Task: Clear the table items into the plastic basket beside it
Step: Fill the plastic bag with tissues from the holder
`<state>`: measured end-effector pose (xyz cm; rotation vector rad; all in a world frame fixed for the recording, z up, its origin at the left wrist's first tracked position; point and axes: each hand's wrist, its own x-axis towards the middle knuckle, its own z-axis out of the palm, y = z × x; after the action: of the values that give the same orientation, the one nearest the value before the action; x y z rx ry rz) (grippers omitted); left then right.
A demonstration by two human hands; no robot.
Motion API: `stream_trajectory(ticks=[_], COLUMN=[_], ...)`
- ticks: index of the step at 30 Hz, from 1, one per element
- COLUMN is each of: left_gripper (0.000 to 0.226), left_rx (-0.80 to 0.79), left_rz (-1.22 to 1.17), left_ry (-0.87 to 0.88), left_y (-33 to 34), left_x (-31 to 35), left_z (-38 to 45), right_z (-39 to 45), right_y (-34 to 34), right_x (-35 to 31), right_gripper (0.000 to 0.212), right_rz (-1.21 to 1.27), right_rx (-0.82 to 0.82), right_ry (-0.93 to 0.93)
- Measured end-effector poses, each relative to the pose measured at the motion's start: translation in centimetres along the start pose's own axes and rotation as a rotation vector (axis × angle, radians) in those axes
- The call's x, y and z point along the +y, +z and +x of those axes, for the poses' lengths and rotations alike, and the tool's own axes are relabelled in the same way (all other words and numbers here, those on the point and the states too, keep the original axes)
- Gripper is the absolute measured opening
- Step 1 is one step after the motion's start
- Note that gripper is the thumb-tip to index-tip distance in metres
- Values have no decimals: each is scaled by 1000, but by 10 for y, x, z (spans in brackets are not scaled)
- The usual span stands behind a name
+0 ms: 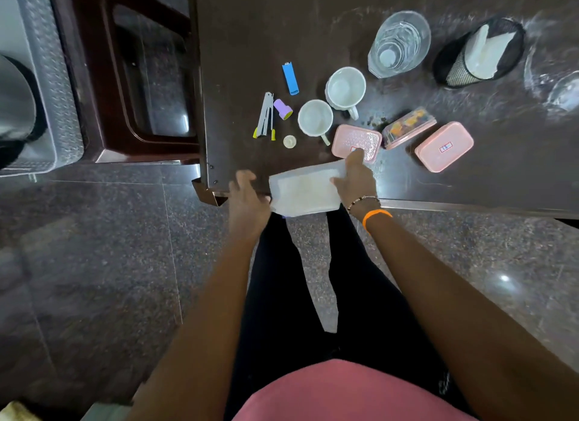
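Gripping a translucent white container [304,190] from both ends at the near edge of the dark worktop [407,176]: left hand [249,201] curled round its left end, right hand [355,179] curled over its right end, thumb lying on top. Hanging partly past the worktop edge, over black-clad legs and speckled floor. Wearing a beaded bracelet and an orange band [376,215] at the right wrist.

Touching or almost touching the right fingertips, a pink-lidded box [357,140] with a dotted lid. Just beside it to the right, a clear box tilted on its side [409,127] with colourful contents, too blurred to identify, then another pink-lidded box [445,146] lying flat.

Standing just behind these, two white mugs: the nearer mug [315,118] and the farther mug [345,88], close together, handles pointing toward the near edge. Lying left of the mugs, a small round pale cap [289,141], a purple cylinder [283,109], a grey clip-like tool with yellow-green tips [264,116], and a blue lighter [290,78].

Sitting farther back, a clear glass jug [399,44], a black mesh holder with white paper inside [479,52], and at the right border a clear glass dish [554,75].

Standing well apart on the far left, beyond a dark chair [131,75], the grey plastic basket [50,85], with something dark and rounded inside.
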<state>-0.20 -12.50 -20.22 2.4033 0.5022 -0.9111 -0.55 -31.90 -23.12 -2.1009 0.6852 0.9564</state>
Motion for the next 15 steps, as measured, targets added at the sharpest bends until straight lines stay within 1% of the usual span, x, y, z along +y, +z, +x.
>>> stream_trajectory(ticks=[1,2,3,4,5,7,8,10,11,13,15], left_gripper=[38,37,39,45,52,65,70,77,80,84,86], left_rx=[-29,-105,-206,-302,-375,-485,-530,-571,-569,-516,-447], left_rz=[99,202,298,383,447,534,577,627,592,507,473], left_ry=[106,216,315,385,414,382,371,369,348,318,348], left_y=[9,18,29,42,55,82,92,110,116,122,126], left_x=[2,5,7,9,9,6,5,4,4,4,7], left_z=[0,-1,-2,-2,-1,2,1,1,0,-2,-3], right_z=[6,10,13,15,17,23,25,36,42,52,57], right_y=[0,-1,-3,-5,-7,-12,-14,-20,-22,-26,-30], right_x=[-2,-4,-5,-3,0,10,14,21,22,20,19], right_gripper=[47,34,25,23,28,45,53,64,67,69,65], right_rz=[-49,-72,-91,-111,-131,-237,-324,-485,-531,-555,-550], right_rx=[-25,-37,-24,23,97,242,261,237,238,260,271], right_ry=[-28,-71,-116,-172,-212,-272,-289,-305,-312,-318,-304])
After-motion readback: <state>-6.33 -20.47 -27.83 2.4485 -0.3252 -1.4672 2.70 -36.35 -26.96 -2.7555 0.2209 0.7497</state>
